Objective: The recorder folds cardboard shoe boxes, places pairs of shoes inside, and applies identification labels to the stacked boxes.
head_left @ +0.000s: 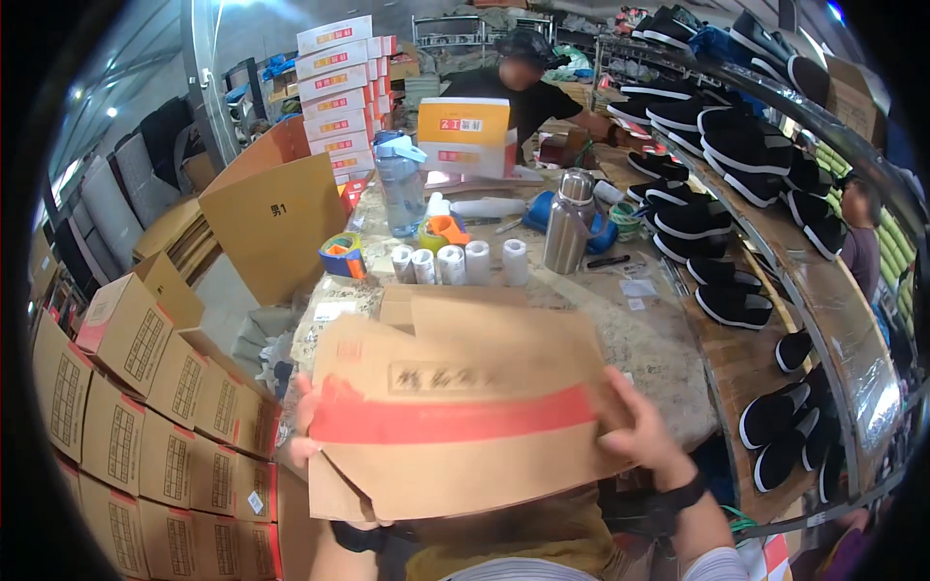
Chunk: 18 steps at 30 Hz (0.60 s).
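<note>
In front of me is a brown cardboard carton (455, 474) with a red stripe and dark lettering, its upper flaps standing out over the worktable. My left hand (303, 426) is closed on the carton's left edge; most of that hand is hidden behind the cardboard. At the right edge my right hand (641, 426) grips the carton, the thumb apart from the index finger. A corner at the lower left of the carton hangs partly split from the front panel. Both hands hold it above the near side of the table.
On the worktable (659, 339) stand several white rolls (450, 264), a tape dispenser (342, 257), a blue water bottle (399, 184) and a steel flask (570, 223). Black shoes (731, 305) fill the right-hand rack. Stacked cartons (145, 436) border the left. Across the table a person (528, 92) works.
</note>
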Each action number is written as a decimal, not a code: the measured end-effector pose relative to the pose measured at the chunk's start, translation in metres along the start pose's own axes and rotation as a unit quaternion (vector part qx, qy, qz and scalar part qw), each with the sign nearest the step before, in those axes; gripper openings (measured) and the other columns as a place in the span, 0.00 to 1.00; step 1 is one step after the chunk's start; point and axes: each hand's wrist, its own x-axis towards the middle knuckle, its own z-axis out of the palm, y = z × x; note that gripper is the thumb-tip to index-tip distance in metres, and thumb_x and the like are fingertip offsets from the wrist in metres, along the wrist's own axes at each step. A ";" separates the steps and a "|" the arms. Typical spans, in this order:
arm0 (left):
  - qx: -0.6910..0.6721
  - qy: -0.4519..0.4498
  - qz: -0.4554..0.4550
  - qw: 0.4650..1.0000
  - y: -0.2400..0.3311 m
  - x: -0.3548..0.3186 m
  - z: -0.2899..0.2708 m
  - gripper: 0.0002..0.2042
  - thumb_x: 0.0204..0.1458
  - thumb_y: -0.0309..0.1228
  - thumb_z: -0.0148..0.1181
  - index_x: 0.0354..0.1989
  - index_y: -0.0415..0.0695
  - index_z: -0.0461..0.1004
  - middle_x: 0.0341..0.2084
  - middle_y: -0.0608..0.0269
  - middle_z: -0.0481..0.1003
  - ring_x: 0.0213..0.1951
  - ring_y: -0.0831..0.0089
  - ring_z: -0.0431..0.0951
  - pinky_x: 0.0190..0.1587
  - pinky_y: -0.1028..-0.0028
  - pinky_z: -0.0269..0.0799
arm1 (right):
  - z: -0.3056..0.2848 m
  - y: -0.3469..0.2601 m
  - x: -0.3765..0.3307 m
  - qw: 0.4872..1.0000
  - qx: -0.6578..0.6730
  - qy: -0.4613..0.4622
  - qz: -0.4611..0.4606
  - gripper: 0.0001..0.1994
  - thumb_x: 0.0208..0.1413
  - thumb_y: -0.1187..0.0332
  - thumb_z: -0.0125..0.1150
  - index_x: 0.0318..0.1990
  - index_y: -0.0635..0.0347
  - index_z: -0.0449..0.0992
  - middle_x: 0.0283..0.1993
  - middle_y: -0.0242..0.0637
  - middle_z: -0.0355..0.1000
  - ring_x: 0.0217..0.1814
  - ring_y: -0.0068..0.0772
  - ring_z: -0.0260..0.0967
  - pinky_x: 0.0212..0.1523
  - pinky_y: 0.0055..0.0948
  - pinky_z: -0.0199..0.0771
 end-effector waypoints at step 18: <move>0.481 -0.368 -0.092 0.790 -0.052 0.071 0.030 0.44 0.40 0.41 0.73 0.62 0.38 0.52 0.56 0.51 0.64 0.59 0.60 0.65 0.59 0.63 0.63 | 0.051 -0.062 0.123 0.979 -0.141 -0.148 -0.003 0.21 0.60 0.48 0.46 0.40 0.56 0.77 0.38 0.51 0.75 0.45 0.53 0.71 0.45 0.45 0.69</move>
